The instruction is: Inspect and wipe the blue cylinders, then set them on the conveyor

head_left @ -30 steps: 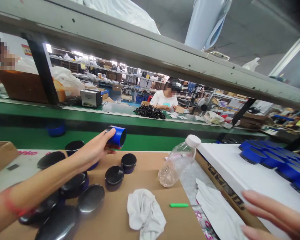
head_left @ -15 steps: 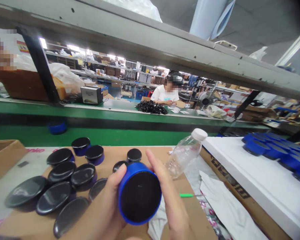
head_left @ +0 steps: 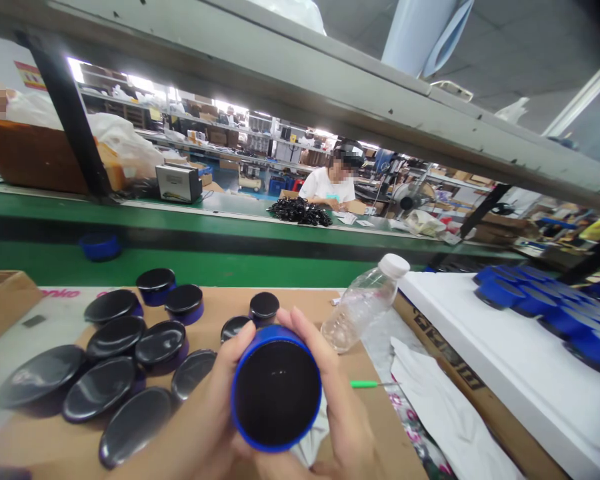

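Note:
Between my two hands is a round blue case with a black face (head_left: 277,395), its dark face tilted up toward me. My left hand (head_left: 225,387) is closed around its left side, with the thumb along the upper rim. On the other side my right hand (head_left: 337,387) wraps the case, fingers on the blue edge. Several similar round cases with glossy black tops (head_left: 100,388) stand on the brown cardboard (head_left: 380,440) to the left. Just behind the held case sits another such round case (head_left: 264,307). A white cloth or paper partly shows below my right hand.
A clear plastic bottle (head_left: 363,303) leans to the right of my hands, near a green-handled thin tool (head_left: 364,385). White foam board (head_left: 520,353) carries rows of blue cases (head_left: 545,300). Across the green bench (head_left: 220,267), a person (head_left: 333,180) works beside a black pile (head_left: 300,211).
The right fingers have come in from a stretched position to rest on the case's rim. The case faces me slightly more squarely. My view has shifted slightly.

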`<state>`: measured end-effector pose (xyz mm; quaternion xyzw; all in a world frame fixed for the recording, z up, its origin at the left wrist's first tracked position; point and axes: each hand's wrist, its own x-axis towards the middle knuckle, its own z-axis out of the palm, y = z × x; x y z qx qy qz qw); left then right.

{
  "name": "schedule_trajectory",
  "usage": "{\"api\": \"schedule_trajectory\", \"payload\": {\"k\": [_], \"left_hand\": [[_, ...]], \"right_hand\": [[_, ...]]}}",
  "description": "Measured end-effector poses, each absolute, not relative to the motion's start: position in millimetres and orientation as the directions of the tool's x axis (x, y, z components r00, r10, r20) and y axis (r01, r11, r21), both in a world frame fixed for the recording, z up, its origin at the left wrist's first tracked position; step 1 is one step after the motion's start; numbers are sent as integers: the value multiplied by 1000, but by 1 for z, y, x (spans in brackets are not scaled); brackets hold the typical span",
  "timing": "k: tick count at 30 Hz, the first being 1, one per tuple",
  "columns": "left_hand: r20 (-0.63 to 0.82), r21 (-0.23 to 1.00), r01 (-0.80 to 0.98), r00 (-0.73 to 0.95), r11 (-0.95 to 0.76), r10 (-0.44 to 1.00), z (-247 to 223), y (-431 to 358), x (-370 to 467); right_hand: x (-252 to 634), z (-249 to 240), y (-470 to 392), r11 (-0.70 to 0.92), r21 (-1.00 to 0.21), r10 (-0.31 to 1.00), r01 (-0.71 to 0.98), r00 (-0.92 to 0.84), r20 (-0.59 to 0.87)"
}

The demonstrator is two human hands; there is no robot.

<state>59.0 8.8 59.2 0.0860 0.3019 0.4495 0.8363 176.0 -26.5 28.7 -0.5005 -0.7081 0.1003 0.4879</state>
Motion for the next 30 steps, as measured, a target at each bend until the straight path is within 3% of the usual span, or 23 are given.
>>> {"api": "schedule_trajectory", "payload": {"k": [4, 6, 13, 20, 30], "left_hand": [[-299, 580, -623, 437, 525, 849, 38, 16, 58], [-270, 649, -580, 431, 493, 861, 19, 20, 61], [-450, 626, -440, 470, 644, 759, -56, 12, 65], [-480, 666, -347, 477, 660, 736, -81, 18, 55], [-462, 756, -228, 479, 614, 747, -69, 7, 46]], "right_hand": [[188, 9, -10, 643, -434, 608, 631, -75, 791], [196, -8, -2, 644, -361, 551, 674, -83, 830], [218, -78, 10, 377, -678, 792, 631, 160, 590], [219, -96, 9, 297, -773, 836, 560, 238, 494], [218, -90, 1, 356, -796, 843, 489, 199, 499]]}}
